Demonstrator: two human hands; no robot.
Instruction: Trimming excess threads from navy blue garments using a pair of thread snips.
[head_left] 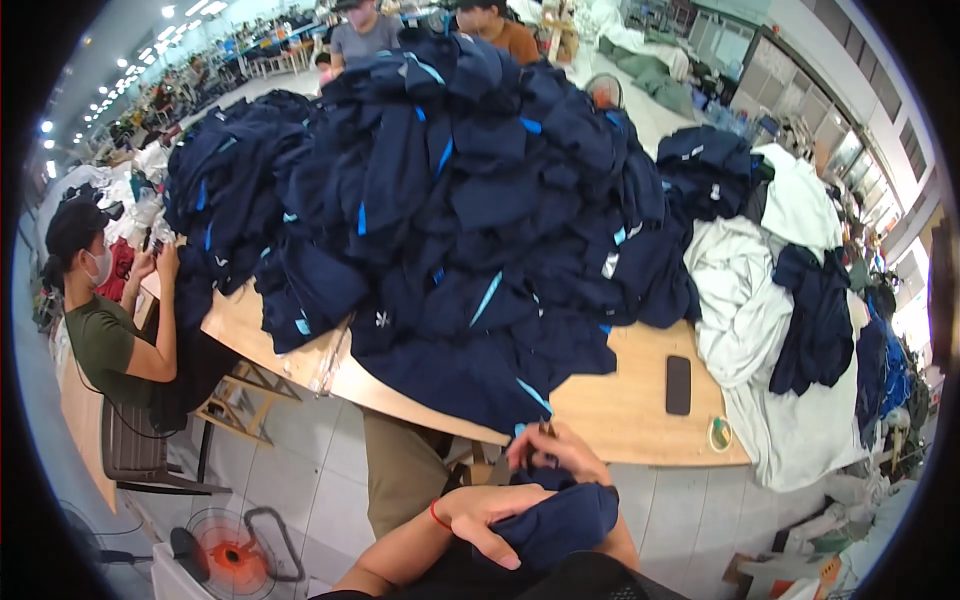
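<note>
In my lap lies a navy fabric garment, bunched up at the table's near edge. My left hand, with a red string at its wrist, is closed on its left side, thumb on top and fingers partly under a fold. Just beyond it, my right hand is closed with bent fingers above the cloth. Something small and dark shows at those fingers, too little of it to name. Past my hands, a large heap of navy garments with light-blue strips covers most of the table, one piece hanging over the near edge.
The wooden table carries a dark phone and a small round dish at right. White cloth drapes over its right end. A person sits at left near a chair; a fan stands at lower left. Others are behind the heap.
</note>
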